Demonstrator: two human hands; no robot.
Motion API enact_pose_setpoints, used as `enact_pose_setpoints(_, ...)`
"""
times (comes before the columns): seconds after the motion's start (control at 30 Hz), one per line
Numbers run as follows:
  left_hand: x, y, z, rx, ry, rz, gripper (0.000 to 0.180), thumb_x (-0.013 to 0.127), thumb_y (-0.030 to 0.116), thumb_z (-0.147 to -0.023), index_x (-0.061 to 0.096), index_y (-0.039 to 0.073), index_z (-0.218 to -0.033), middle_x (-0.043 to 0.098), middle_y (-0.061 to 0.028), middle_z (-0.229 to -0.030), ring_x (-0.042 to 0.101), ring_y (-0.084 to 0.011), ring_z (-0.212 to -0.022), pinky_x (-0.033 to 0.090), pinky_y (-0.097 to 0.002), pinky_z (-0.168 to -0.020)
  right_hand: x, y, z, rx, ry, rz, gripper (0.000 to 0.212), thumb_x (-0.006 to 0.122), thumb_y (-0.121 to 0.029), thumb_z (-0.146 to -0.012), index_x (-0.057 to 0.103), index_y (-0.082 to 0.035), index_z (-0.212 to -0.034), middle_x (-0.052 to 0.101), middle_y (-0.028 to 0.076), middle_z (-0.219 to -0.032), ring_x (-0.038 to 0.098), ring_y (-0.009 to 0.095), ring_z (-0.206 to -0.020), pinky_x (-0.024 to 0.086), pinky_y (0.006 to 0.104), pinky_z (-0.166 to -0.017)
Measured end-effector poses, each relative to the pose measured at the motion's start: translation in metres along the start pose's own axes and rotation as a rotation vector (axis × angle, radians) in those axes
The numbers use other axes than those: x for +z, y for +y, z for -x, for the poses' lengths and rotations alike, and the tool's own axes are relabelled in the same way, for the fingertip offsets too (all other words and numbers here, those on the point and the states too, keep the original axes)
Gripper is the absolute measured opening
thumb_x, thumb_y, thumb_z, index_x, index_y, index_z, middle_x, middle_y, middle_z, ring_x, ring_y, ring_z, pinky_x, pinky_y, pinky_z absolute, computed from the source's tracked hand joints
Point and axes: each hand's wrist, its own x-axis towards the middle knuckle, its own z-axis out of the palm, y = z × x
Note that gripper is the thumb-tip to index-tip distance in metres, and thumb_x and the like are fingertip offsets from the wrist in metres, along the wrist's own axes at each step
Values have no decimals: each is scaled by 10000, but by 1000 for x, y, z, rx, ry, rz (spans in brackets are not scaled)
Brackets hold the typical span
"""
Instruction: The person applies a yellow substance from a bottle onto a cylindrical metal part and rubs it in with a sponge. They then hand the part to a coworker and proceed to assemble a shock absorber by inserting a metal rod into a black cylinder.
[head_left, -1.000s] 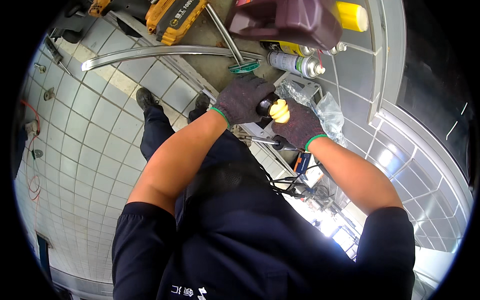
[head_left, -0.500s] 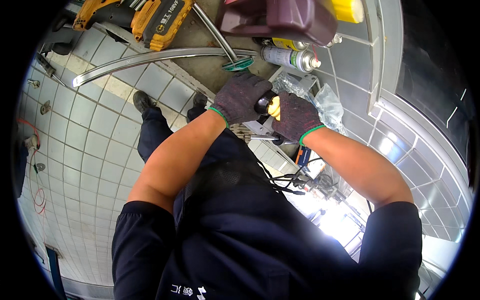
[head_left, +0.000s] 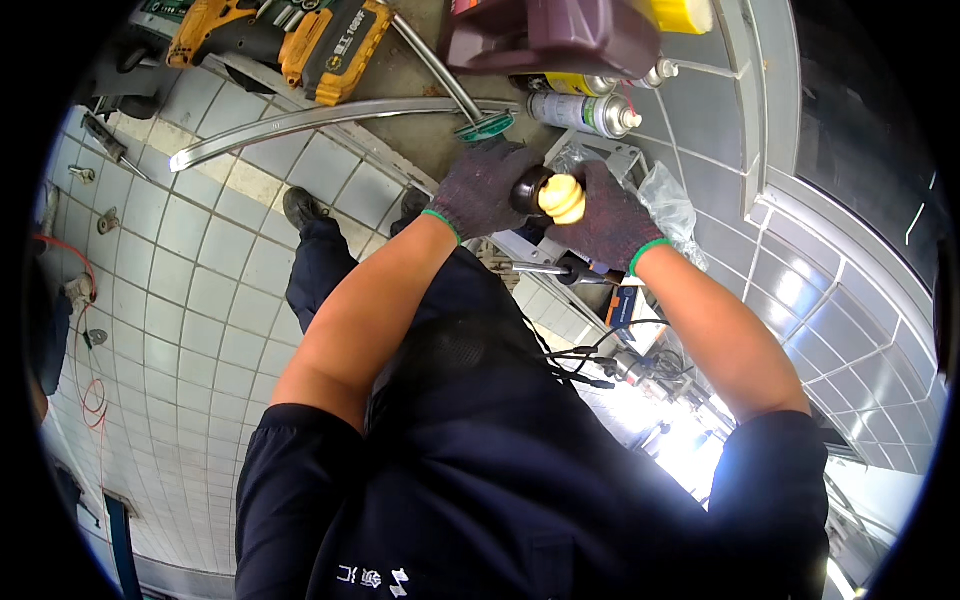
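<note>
Both my hands wear dark knitted gloves with green cuffs. My left hand [head_left: 485, 190] is closed round a short black sleeve-like part [head_left: 526, 190] with a rounded side. Against that part's right end sits a yellow ribbed piece [head_left: 563, 200], which looks like a bump stop. My right hand [head_left: 608, 222] grips the yellow piece from the right, its fingertips partly hidden behind it. How deep the yellow piece sits in the black part cannot be seen. Just below the hands lies a silver rod with a black end [head_left: 575, 269].
Beyond my hands a bench carries a long curved metal bar [head_left: 330, 115], a ratchet handle with a green end [head_left: 484, 126], a yellow cordless tool [head_left: 340, 50], a dark purple jug [head_left: 560, 35] and spray cans [head_left: 585, 114]. Clear plastic wrap [head_left: 668, 210] lies right, by a tiled wall.
My right hand has shifted slightly right and down, and more of the yellow ribbed piece shows between the gloves. My left hand still grips the black part. The whole view has shifted a little.
</note>
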Motion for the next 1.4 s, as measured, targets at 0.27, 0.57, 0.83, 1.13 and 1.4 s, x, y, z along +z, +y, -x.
enact_pose_setpoints(0.27,1,-2,2,23,-6,-12,625,931,208,-684,695,120,-1256,759,-150,-1143,730,-391,-1087,588,-515,-961,11,47,12,-105,19,-226,792,953,-317,-811,624,-129,-1505,716,127,-1341,701,306,-1267,556,454,-1110)
enact_pose_setpoints(0.57,1,-5,0,28,-18,-27,595,917,197,-694,703,124,-1245,761,-139,-1131,732,-388,-1073,588,-513,-961,-7,21,-11,-296,5,12,588,915,-321,-770,682,-82,-1253,712,160,-1143,708,398,-1111,580,493,-956)
enact_pose_setpoints(0.83,-5,-7,-3,41,-46,31,562,916,171,-691,701,140,-1209,750,-125,-1095,731,-381,-1053,591,-518,-940,14,16,-18,-206,96,84,437,859,-296,-798,664,-45,-1099,703,215,-1052,699,444,-1032,573,541,-901)
enact_pose_setpoints(1.13,-8,-4,-8,12,-57,61,552,918,159,-687,702,136,-1195,743,-132,-1072,737,-373,-1028,596,-500,-909,-12,-17,-26,-23,-171,265,577,848,-343,-780,638,-73,-1244,734,224,-1120,712,440,-1109,566,535,-975)
enact_pose_setpoints(1.4,-17,-4,-12,-46,-175,130,619,951,246,-695,713,145,-1257,742,-143,-1123,719,-388,-1089,578,-522,-957,-16,-31,-27,87,-194,207,749,830,-328,-776,602,-121,-1459,739,236,-1192,706,447,-1160,573,551,-998)
